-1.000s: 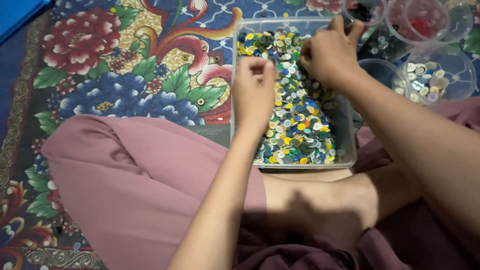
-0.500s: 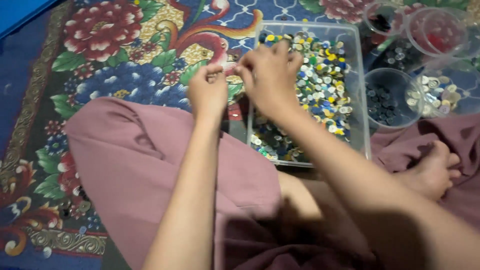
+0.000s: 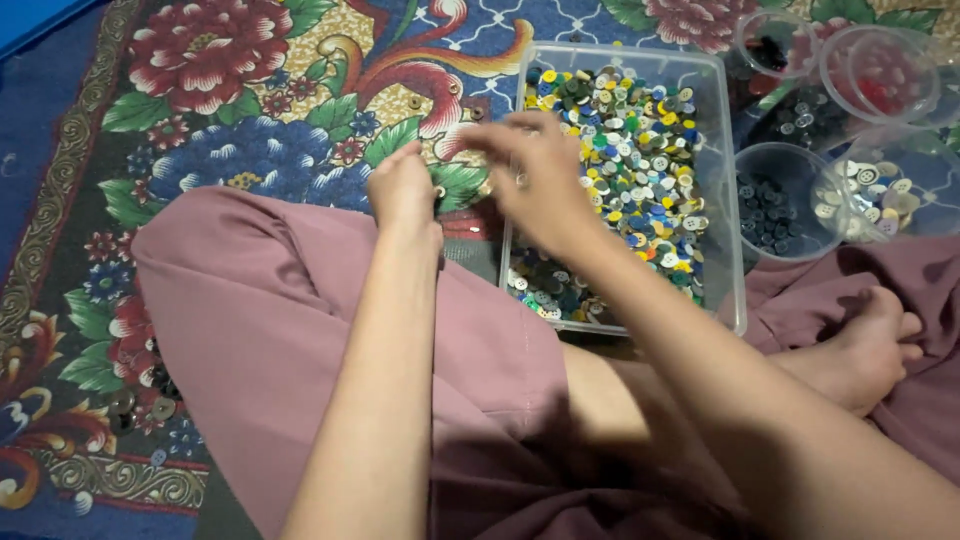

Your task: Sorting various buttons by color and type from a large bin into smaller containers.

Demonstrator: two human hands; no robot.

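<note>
From my feed I see no packages, labels, signs or screens — only unmarked clear plastic containers holding loose buttons, none with any wrapper or sticker.

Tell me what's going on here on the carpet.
A person sits cross-legged on a flowered carpet beside a clear rectangular plastic tub full of mixed coloured buttons. The left hand and right hand meet at the tub's left edge; what they pinch is too blurred to tell. Small clear round cups of sorted buttons stand to the right.
</note>
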